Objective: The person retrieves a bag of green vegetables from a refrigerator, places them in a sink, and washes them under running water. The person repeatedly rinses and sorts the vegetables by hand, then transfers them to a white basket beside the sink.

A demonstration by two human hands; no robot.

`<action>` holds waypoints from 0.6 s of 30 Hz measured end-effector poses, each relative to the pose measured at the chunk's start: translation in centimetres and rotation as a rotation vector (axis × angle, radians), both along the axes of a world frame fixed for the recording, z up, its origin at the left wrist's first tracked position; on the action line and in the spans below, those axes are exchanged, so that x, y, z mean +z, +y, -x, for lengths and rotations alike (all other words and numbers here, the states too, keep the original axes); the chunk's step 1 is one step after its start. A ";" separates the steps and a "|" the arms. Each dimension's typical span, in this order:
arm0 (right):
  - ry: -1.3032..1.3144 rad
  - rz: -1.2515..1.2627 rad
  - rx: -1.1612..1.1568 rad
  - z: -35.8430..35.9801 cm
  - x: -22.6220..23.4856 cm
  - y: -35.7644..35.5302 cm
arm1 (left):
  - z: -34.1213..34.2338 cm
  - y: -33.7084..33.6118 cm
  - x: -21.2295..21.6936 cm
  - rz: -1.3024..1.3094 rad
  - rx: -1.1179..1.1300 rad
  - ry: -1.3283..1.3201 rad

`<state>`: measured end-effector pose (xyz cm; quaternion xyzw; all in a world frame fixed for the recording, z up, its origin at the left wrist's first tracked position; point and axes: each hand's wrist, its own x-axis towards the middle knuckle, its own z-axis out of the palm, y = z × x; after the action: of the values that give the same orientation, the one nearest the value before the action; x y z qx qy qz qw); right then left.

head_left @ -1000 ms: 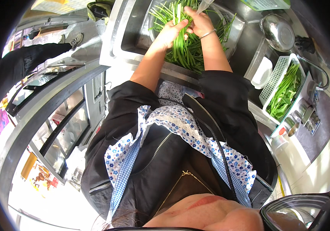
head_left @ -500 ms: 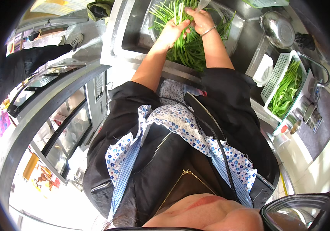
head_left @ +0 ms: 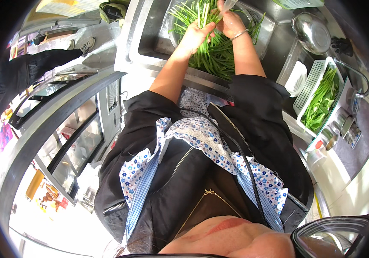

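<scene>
A thick bunch of long, thin green stalks point(head_left: 212, 62), like garlic chives, spreads over a metal sink point(head_left: 148, 41). My left hand point(head_left: 196, 35) is closed round some of these stalks, its thumb on top and the pale ends pointing up. Just right of it, my right hand point(head_left: 232, 25), with a bracelet at the wrist, has curled fingers beside the stalks. A clear, pale stream or spout point(head_left: 229, 5) comes down at its fingertips. What those fingers hold is hidden. Under the stalks shows the rim of a round container point(head_left: 171, 32).
Right of the sink stand a metal bowl point(head_left: 314, 33), a white perforated basket point(head_left: 297, 79) and a pale green basket point(head_left: 310, 92) with leafy green stalks point(head_left: 322, 103). Metal cups point(head_left: 345, 127) stand nearer. At the left, another person's dark-trousered leg point(head_left: 49, 64) reaches beside a glass-fronted cabinet point(head_left: 79, 142).
My right hand has shifted slightly right, away from the stalk ends and toward the pale stream. My left hand keeps its grip with little movement.
</scene>
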<state>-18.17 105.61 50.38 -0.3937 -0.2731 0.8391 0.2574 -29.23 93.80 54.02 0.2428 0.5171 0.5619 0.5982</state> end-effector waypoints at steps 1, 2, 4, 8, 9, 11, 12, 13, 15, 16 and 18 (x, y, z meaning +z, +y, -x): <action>-0.040 -0.109 0.024 -0.5 -0.5 0.2 | 0.1 0.0 0.0 -0.005 0.000 -0.009; -0.080 -0.217 0.048 -0.8 -0.9 0.5 | 0.1 0.1 0.1 -0.001 -0.015 0.012; -0.105 -0.305 -0.001 -0.4 -1.9 0.7 | -0.1 0.2 0.1 -0.006 -0.030 0.008; -0.416 -0.300 -0.204 2.1 -2.4 0.4 | -0.8 0.4 0.2 -0.054 -0.039 0.028; -0.486 -0.250 -0.197 2.3 -2.0 0.3 | -0.9 0.4 0.3 -0.036 -0.046 0.032; -0.624 -0.150 -0.181 2.3 -0.9 0.3 | -0.7 0.2 0.3 -0.037 -0.066 0.012; -0.533 -0.276 -0.174 2.0 -0.3 0.1 | -0.5 0.1 0.3 -0.007 -0.053 -0.077; -0.223 0.068 -0.170 1.3 0.4 0.3 | -0.1 -0.1 0.3 0.013 -0.046 -0.177; 0.178 0.194 -0.142 -0.2 1.3 0.2 | 0.8 -0.2 0.1 -0.064 -0.033 -0.339; 0.055 0.071 -0.058 -0.6 1.5 -0.1 | 1.1 -0.2 -0.1 -0.019 -0.049 -0.382; -0.136 -0.158 0.093 -1.3 1.4 -0.4 | 1.8 0.0 -0.7 0.030 -0.046 -0.438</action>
<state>-16.85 105.18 51.82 -0.4153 -0.3731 0.7974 0.2291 -31.06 93.77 53.29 0.1178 0.3775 0.5797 0.7124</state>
